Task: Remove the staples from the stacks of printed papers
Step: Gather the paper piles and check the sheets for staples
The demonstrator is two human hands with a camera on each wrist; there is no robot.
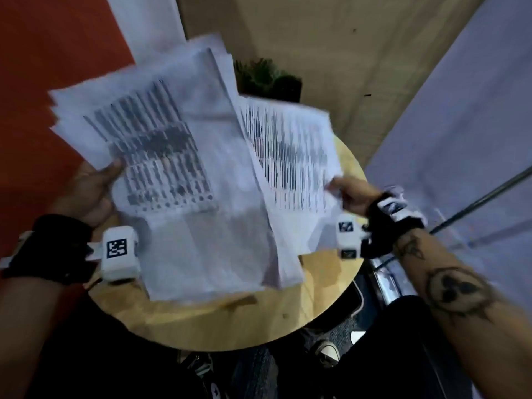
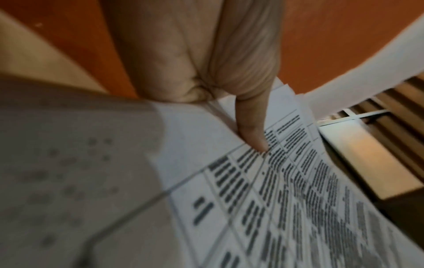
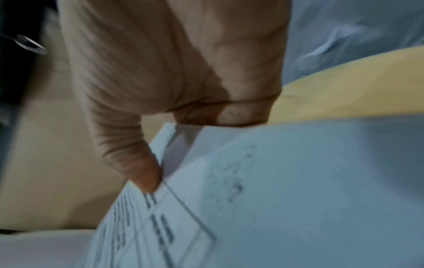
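Holding one stack of printed papers (image 1: 161,156) in the left hand (image 1: 89,191) and another stack (image 1: 288,156) pinched by the right hand (image 1: 349,194) above the round surface (image 1: 230,321), best lay both flat first (no staple shows through the blur).
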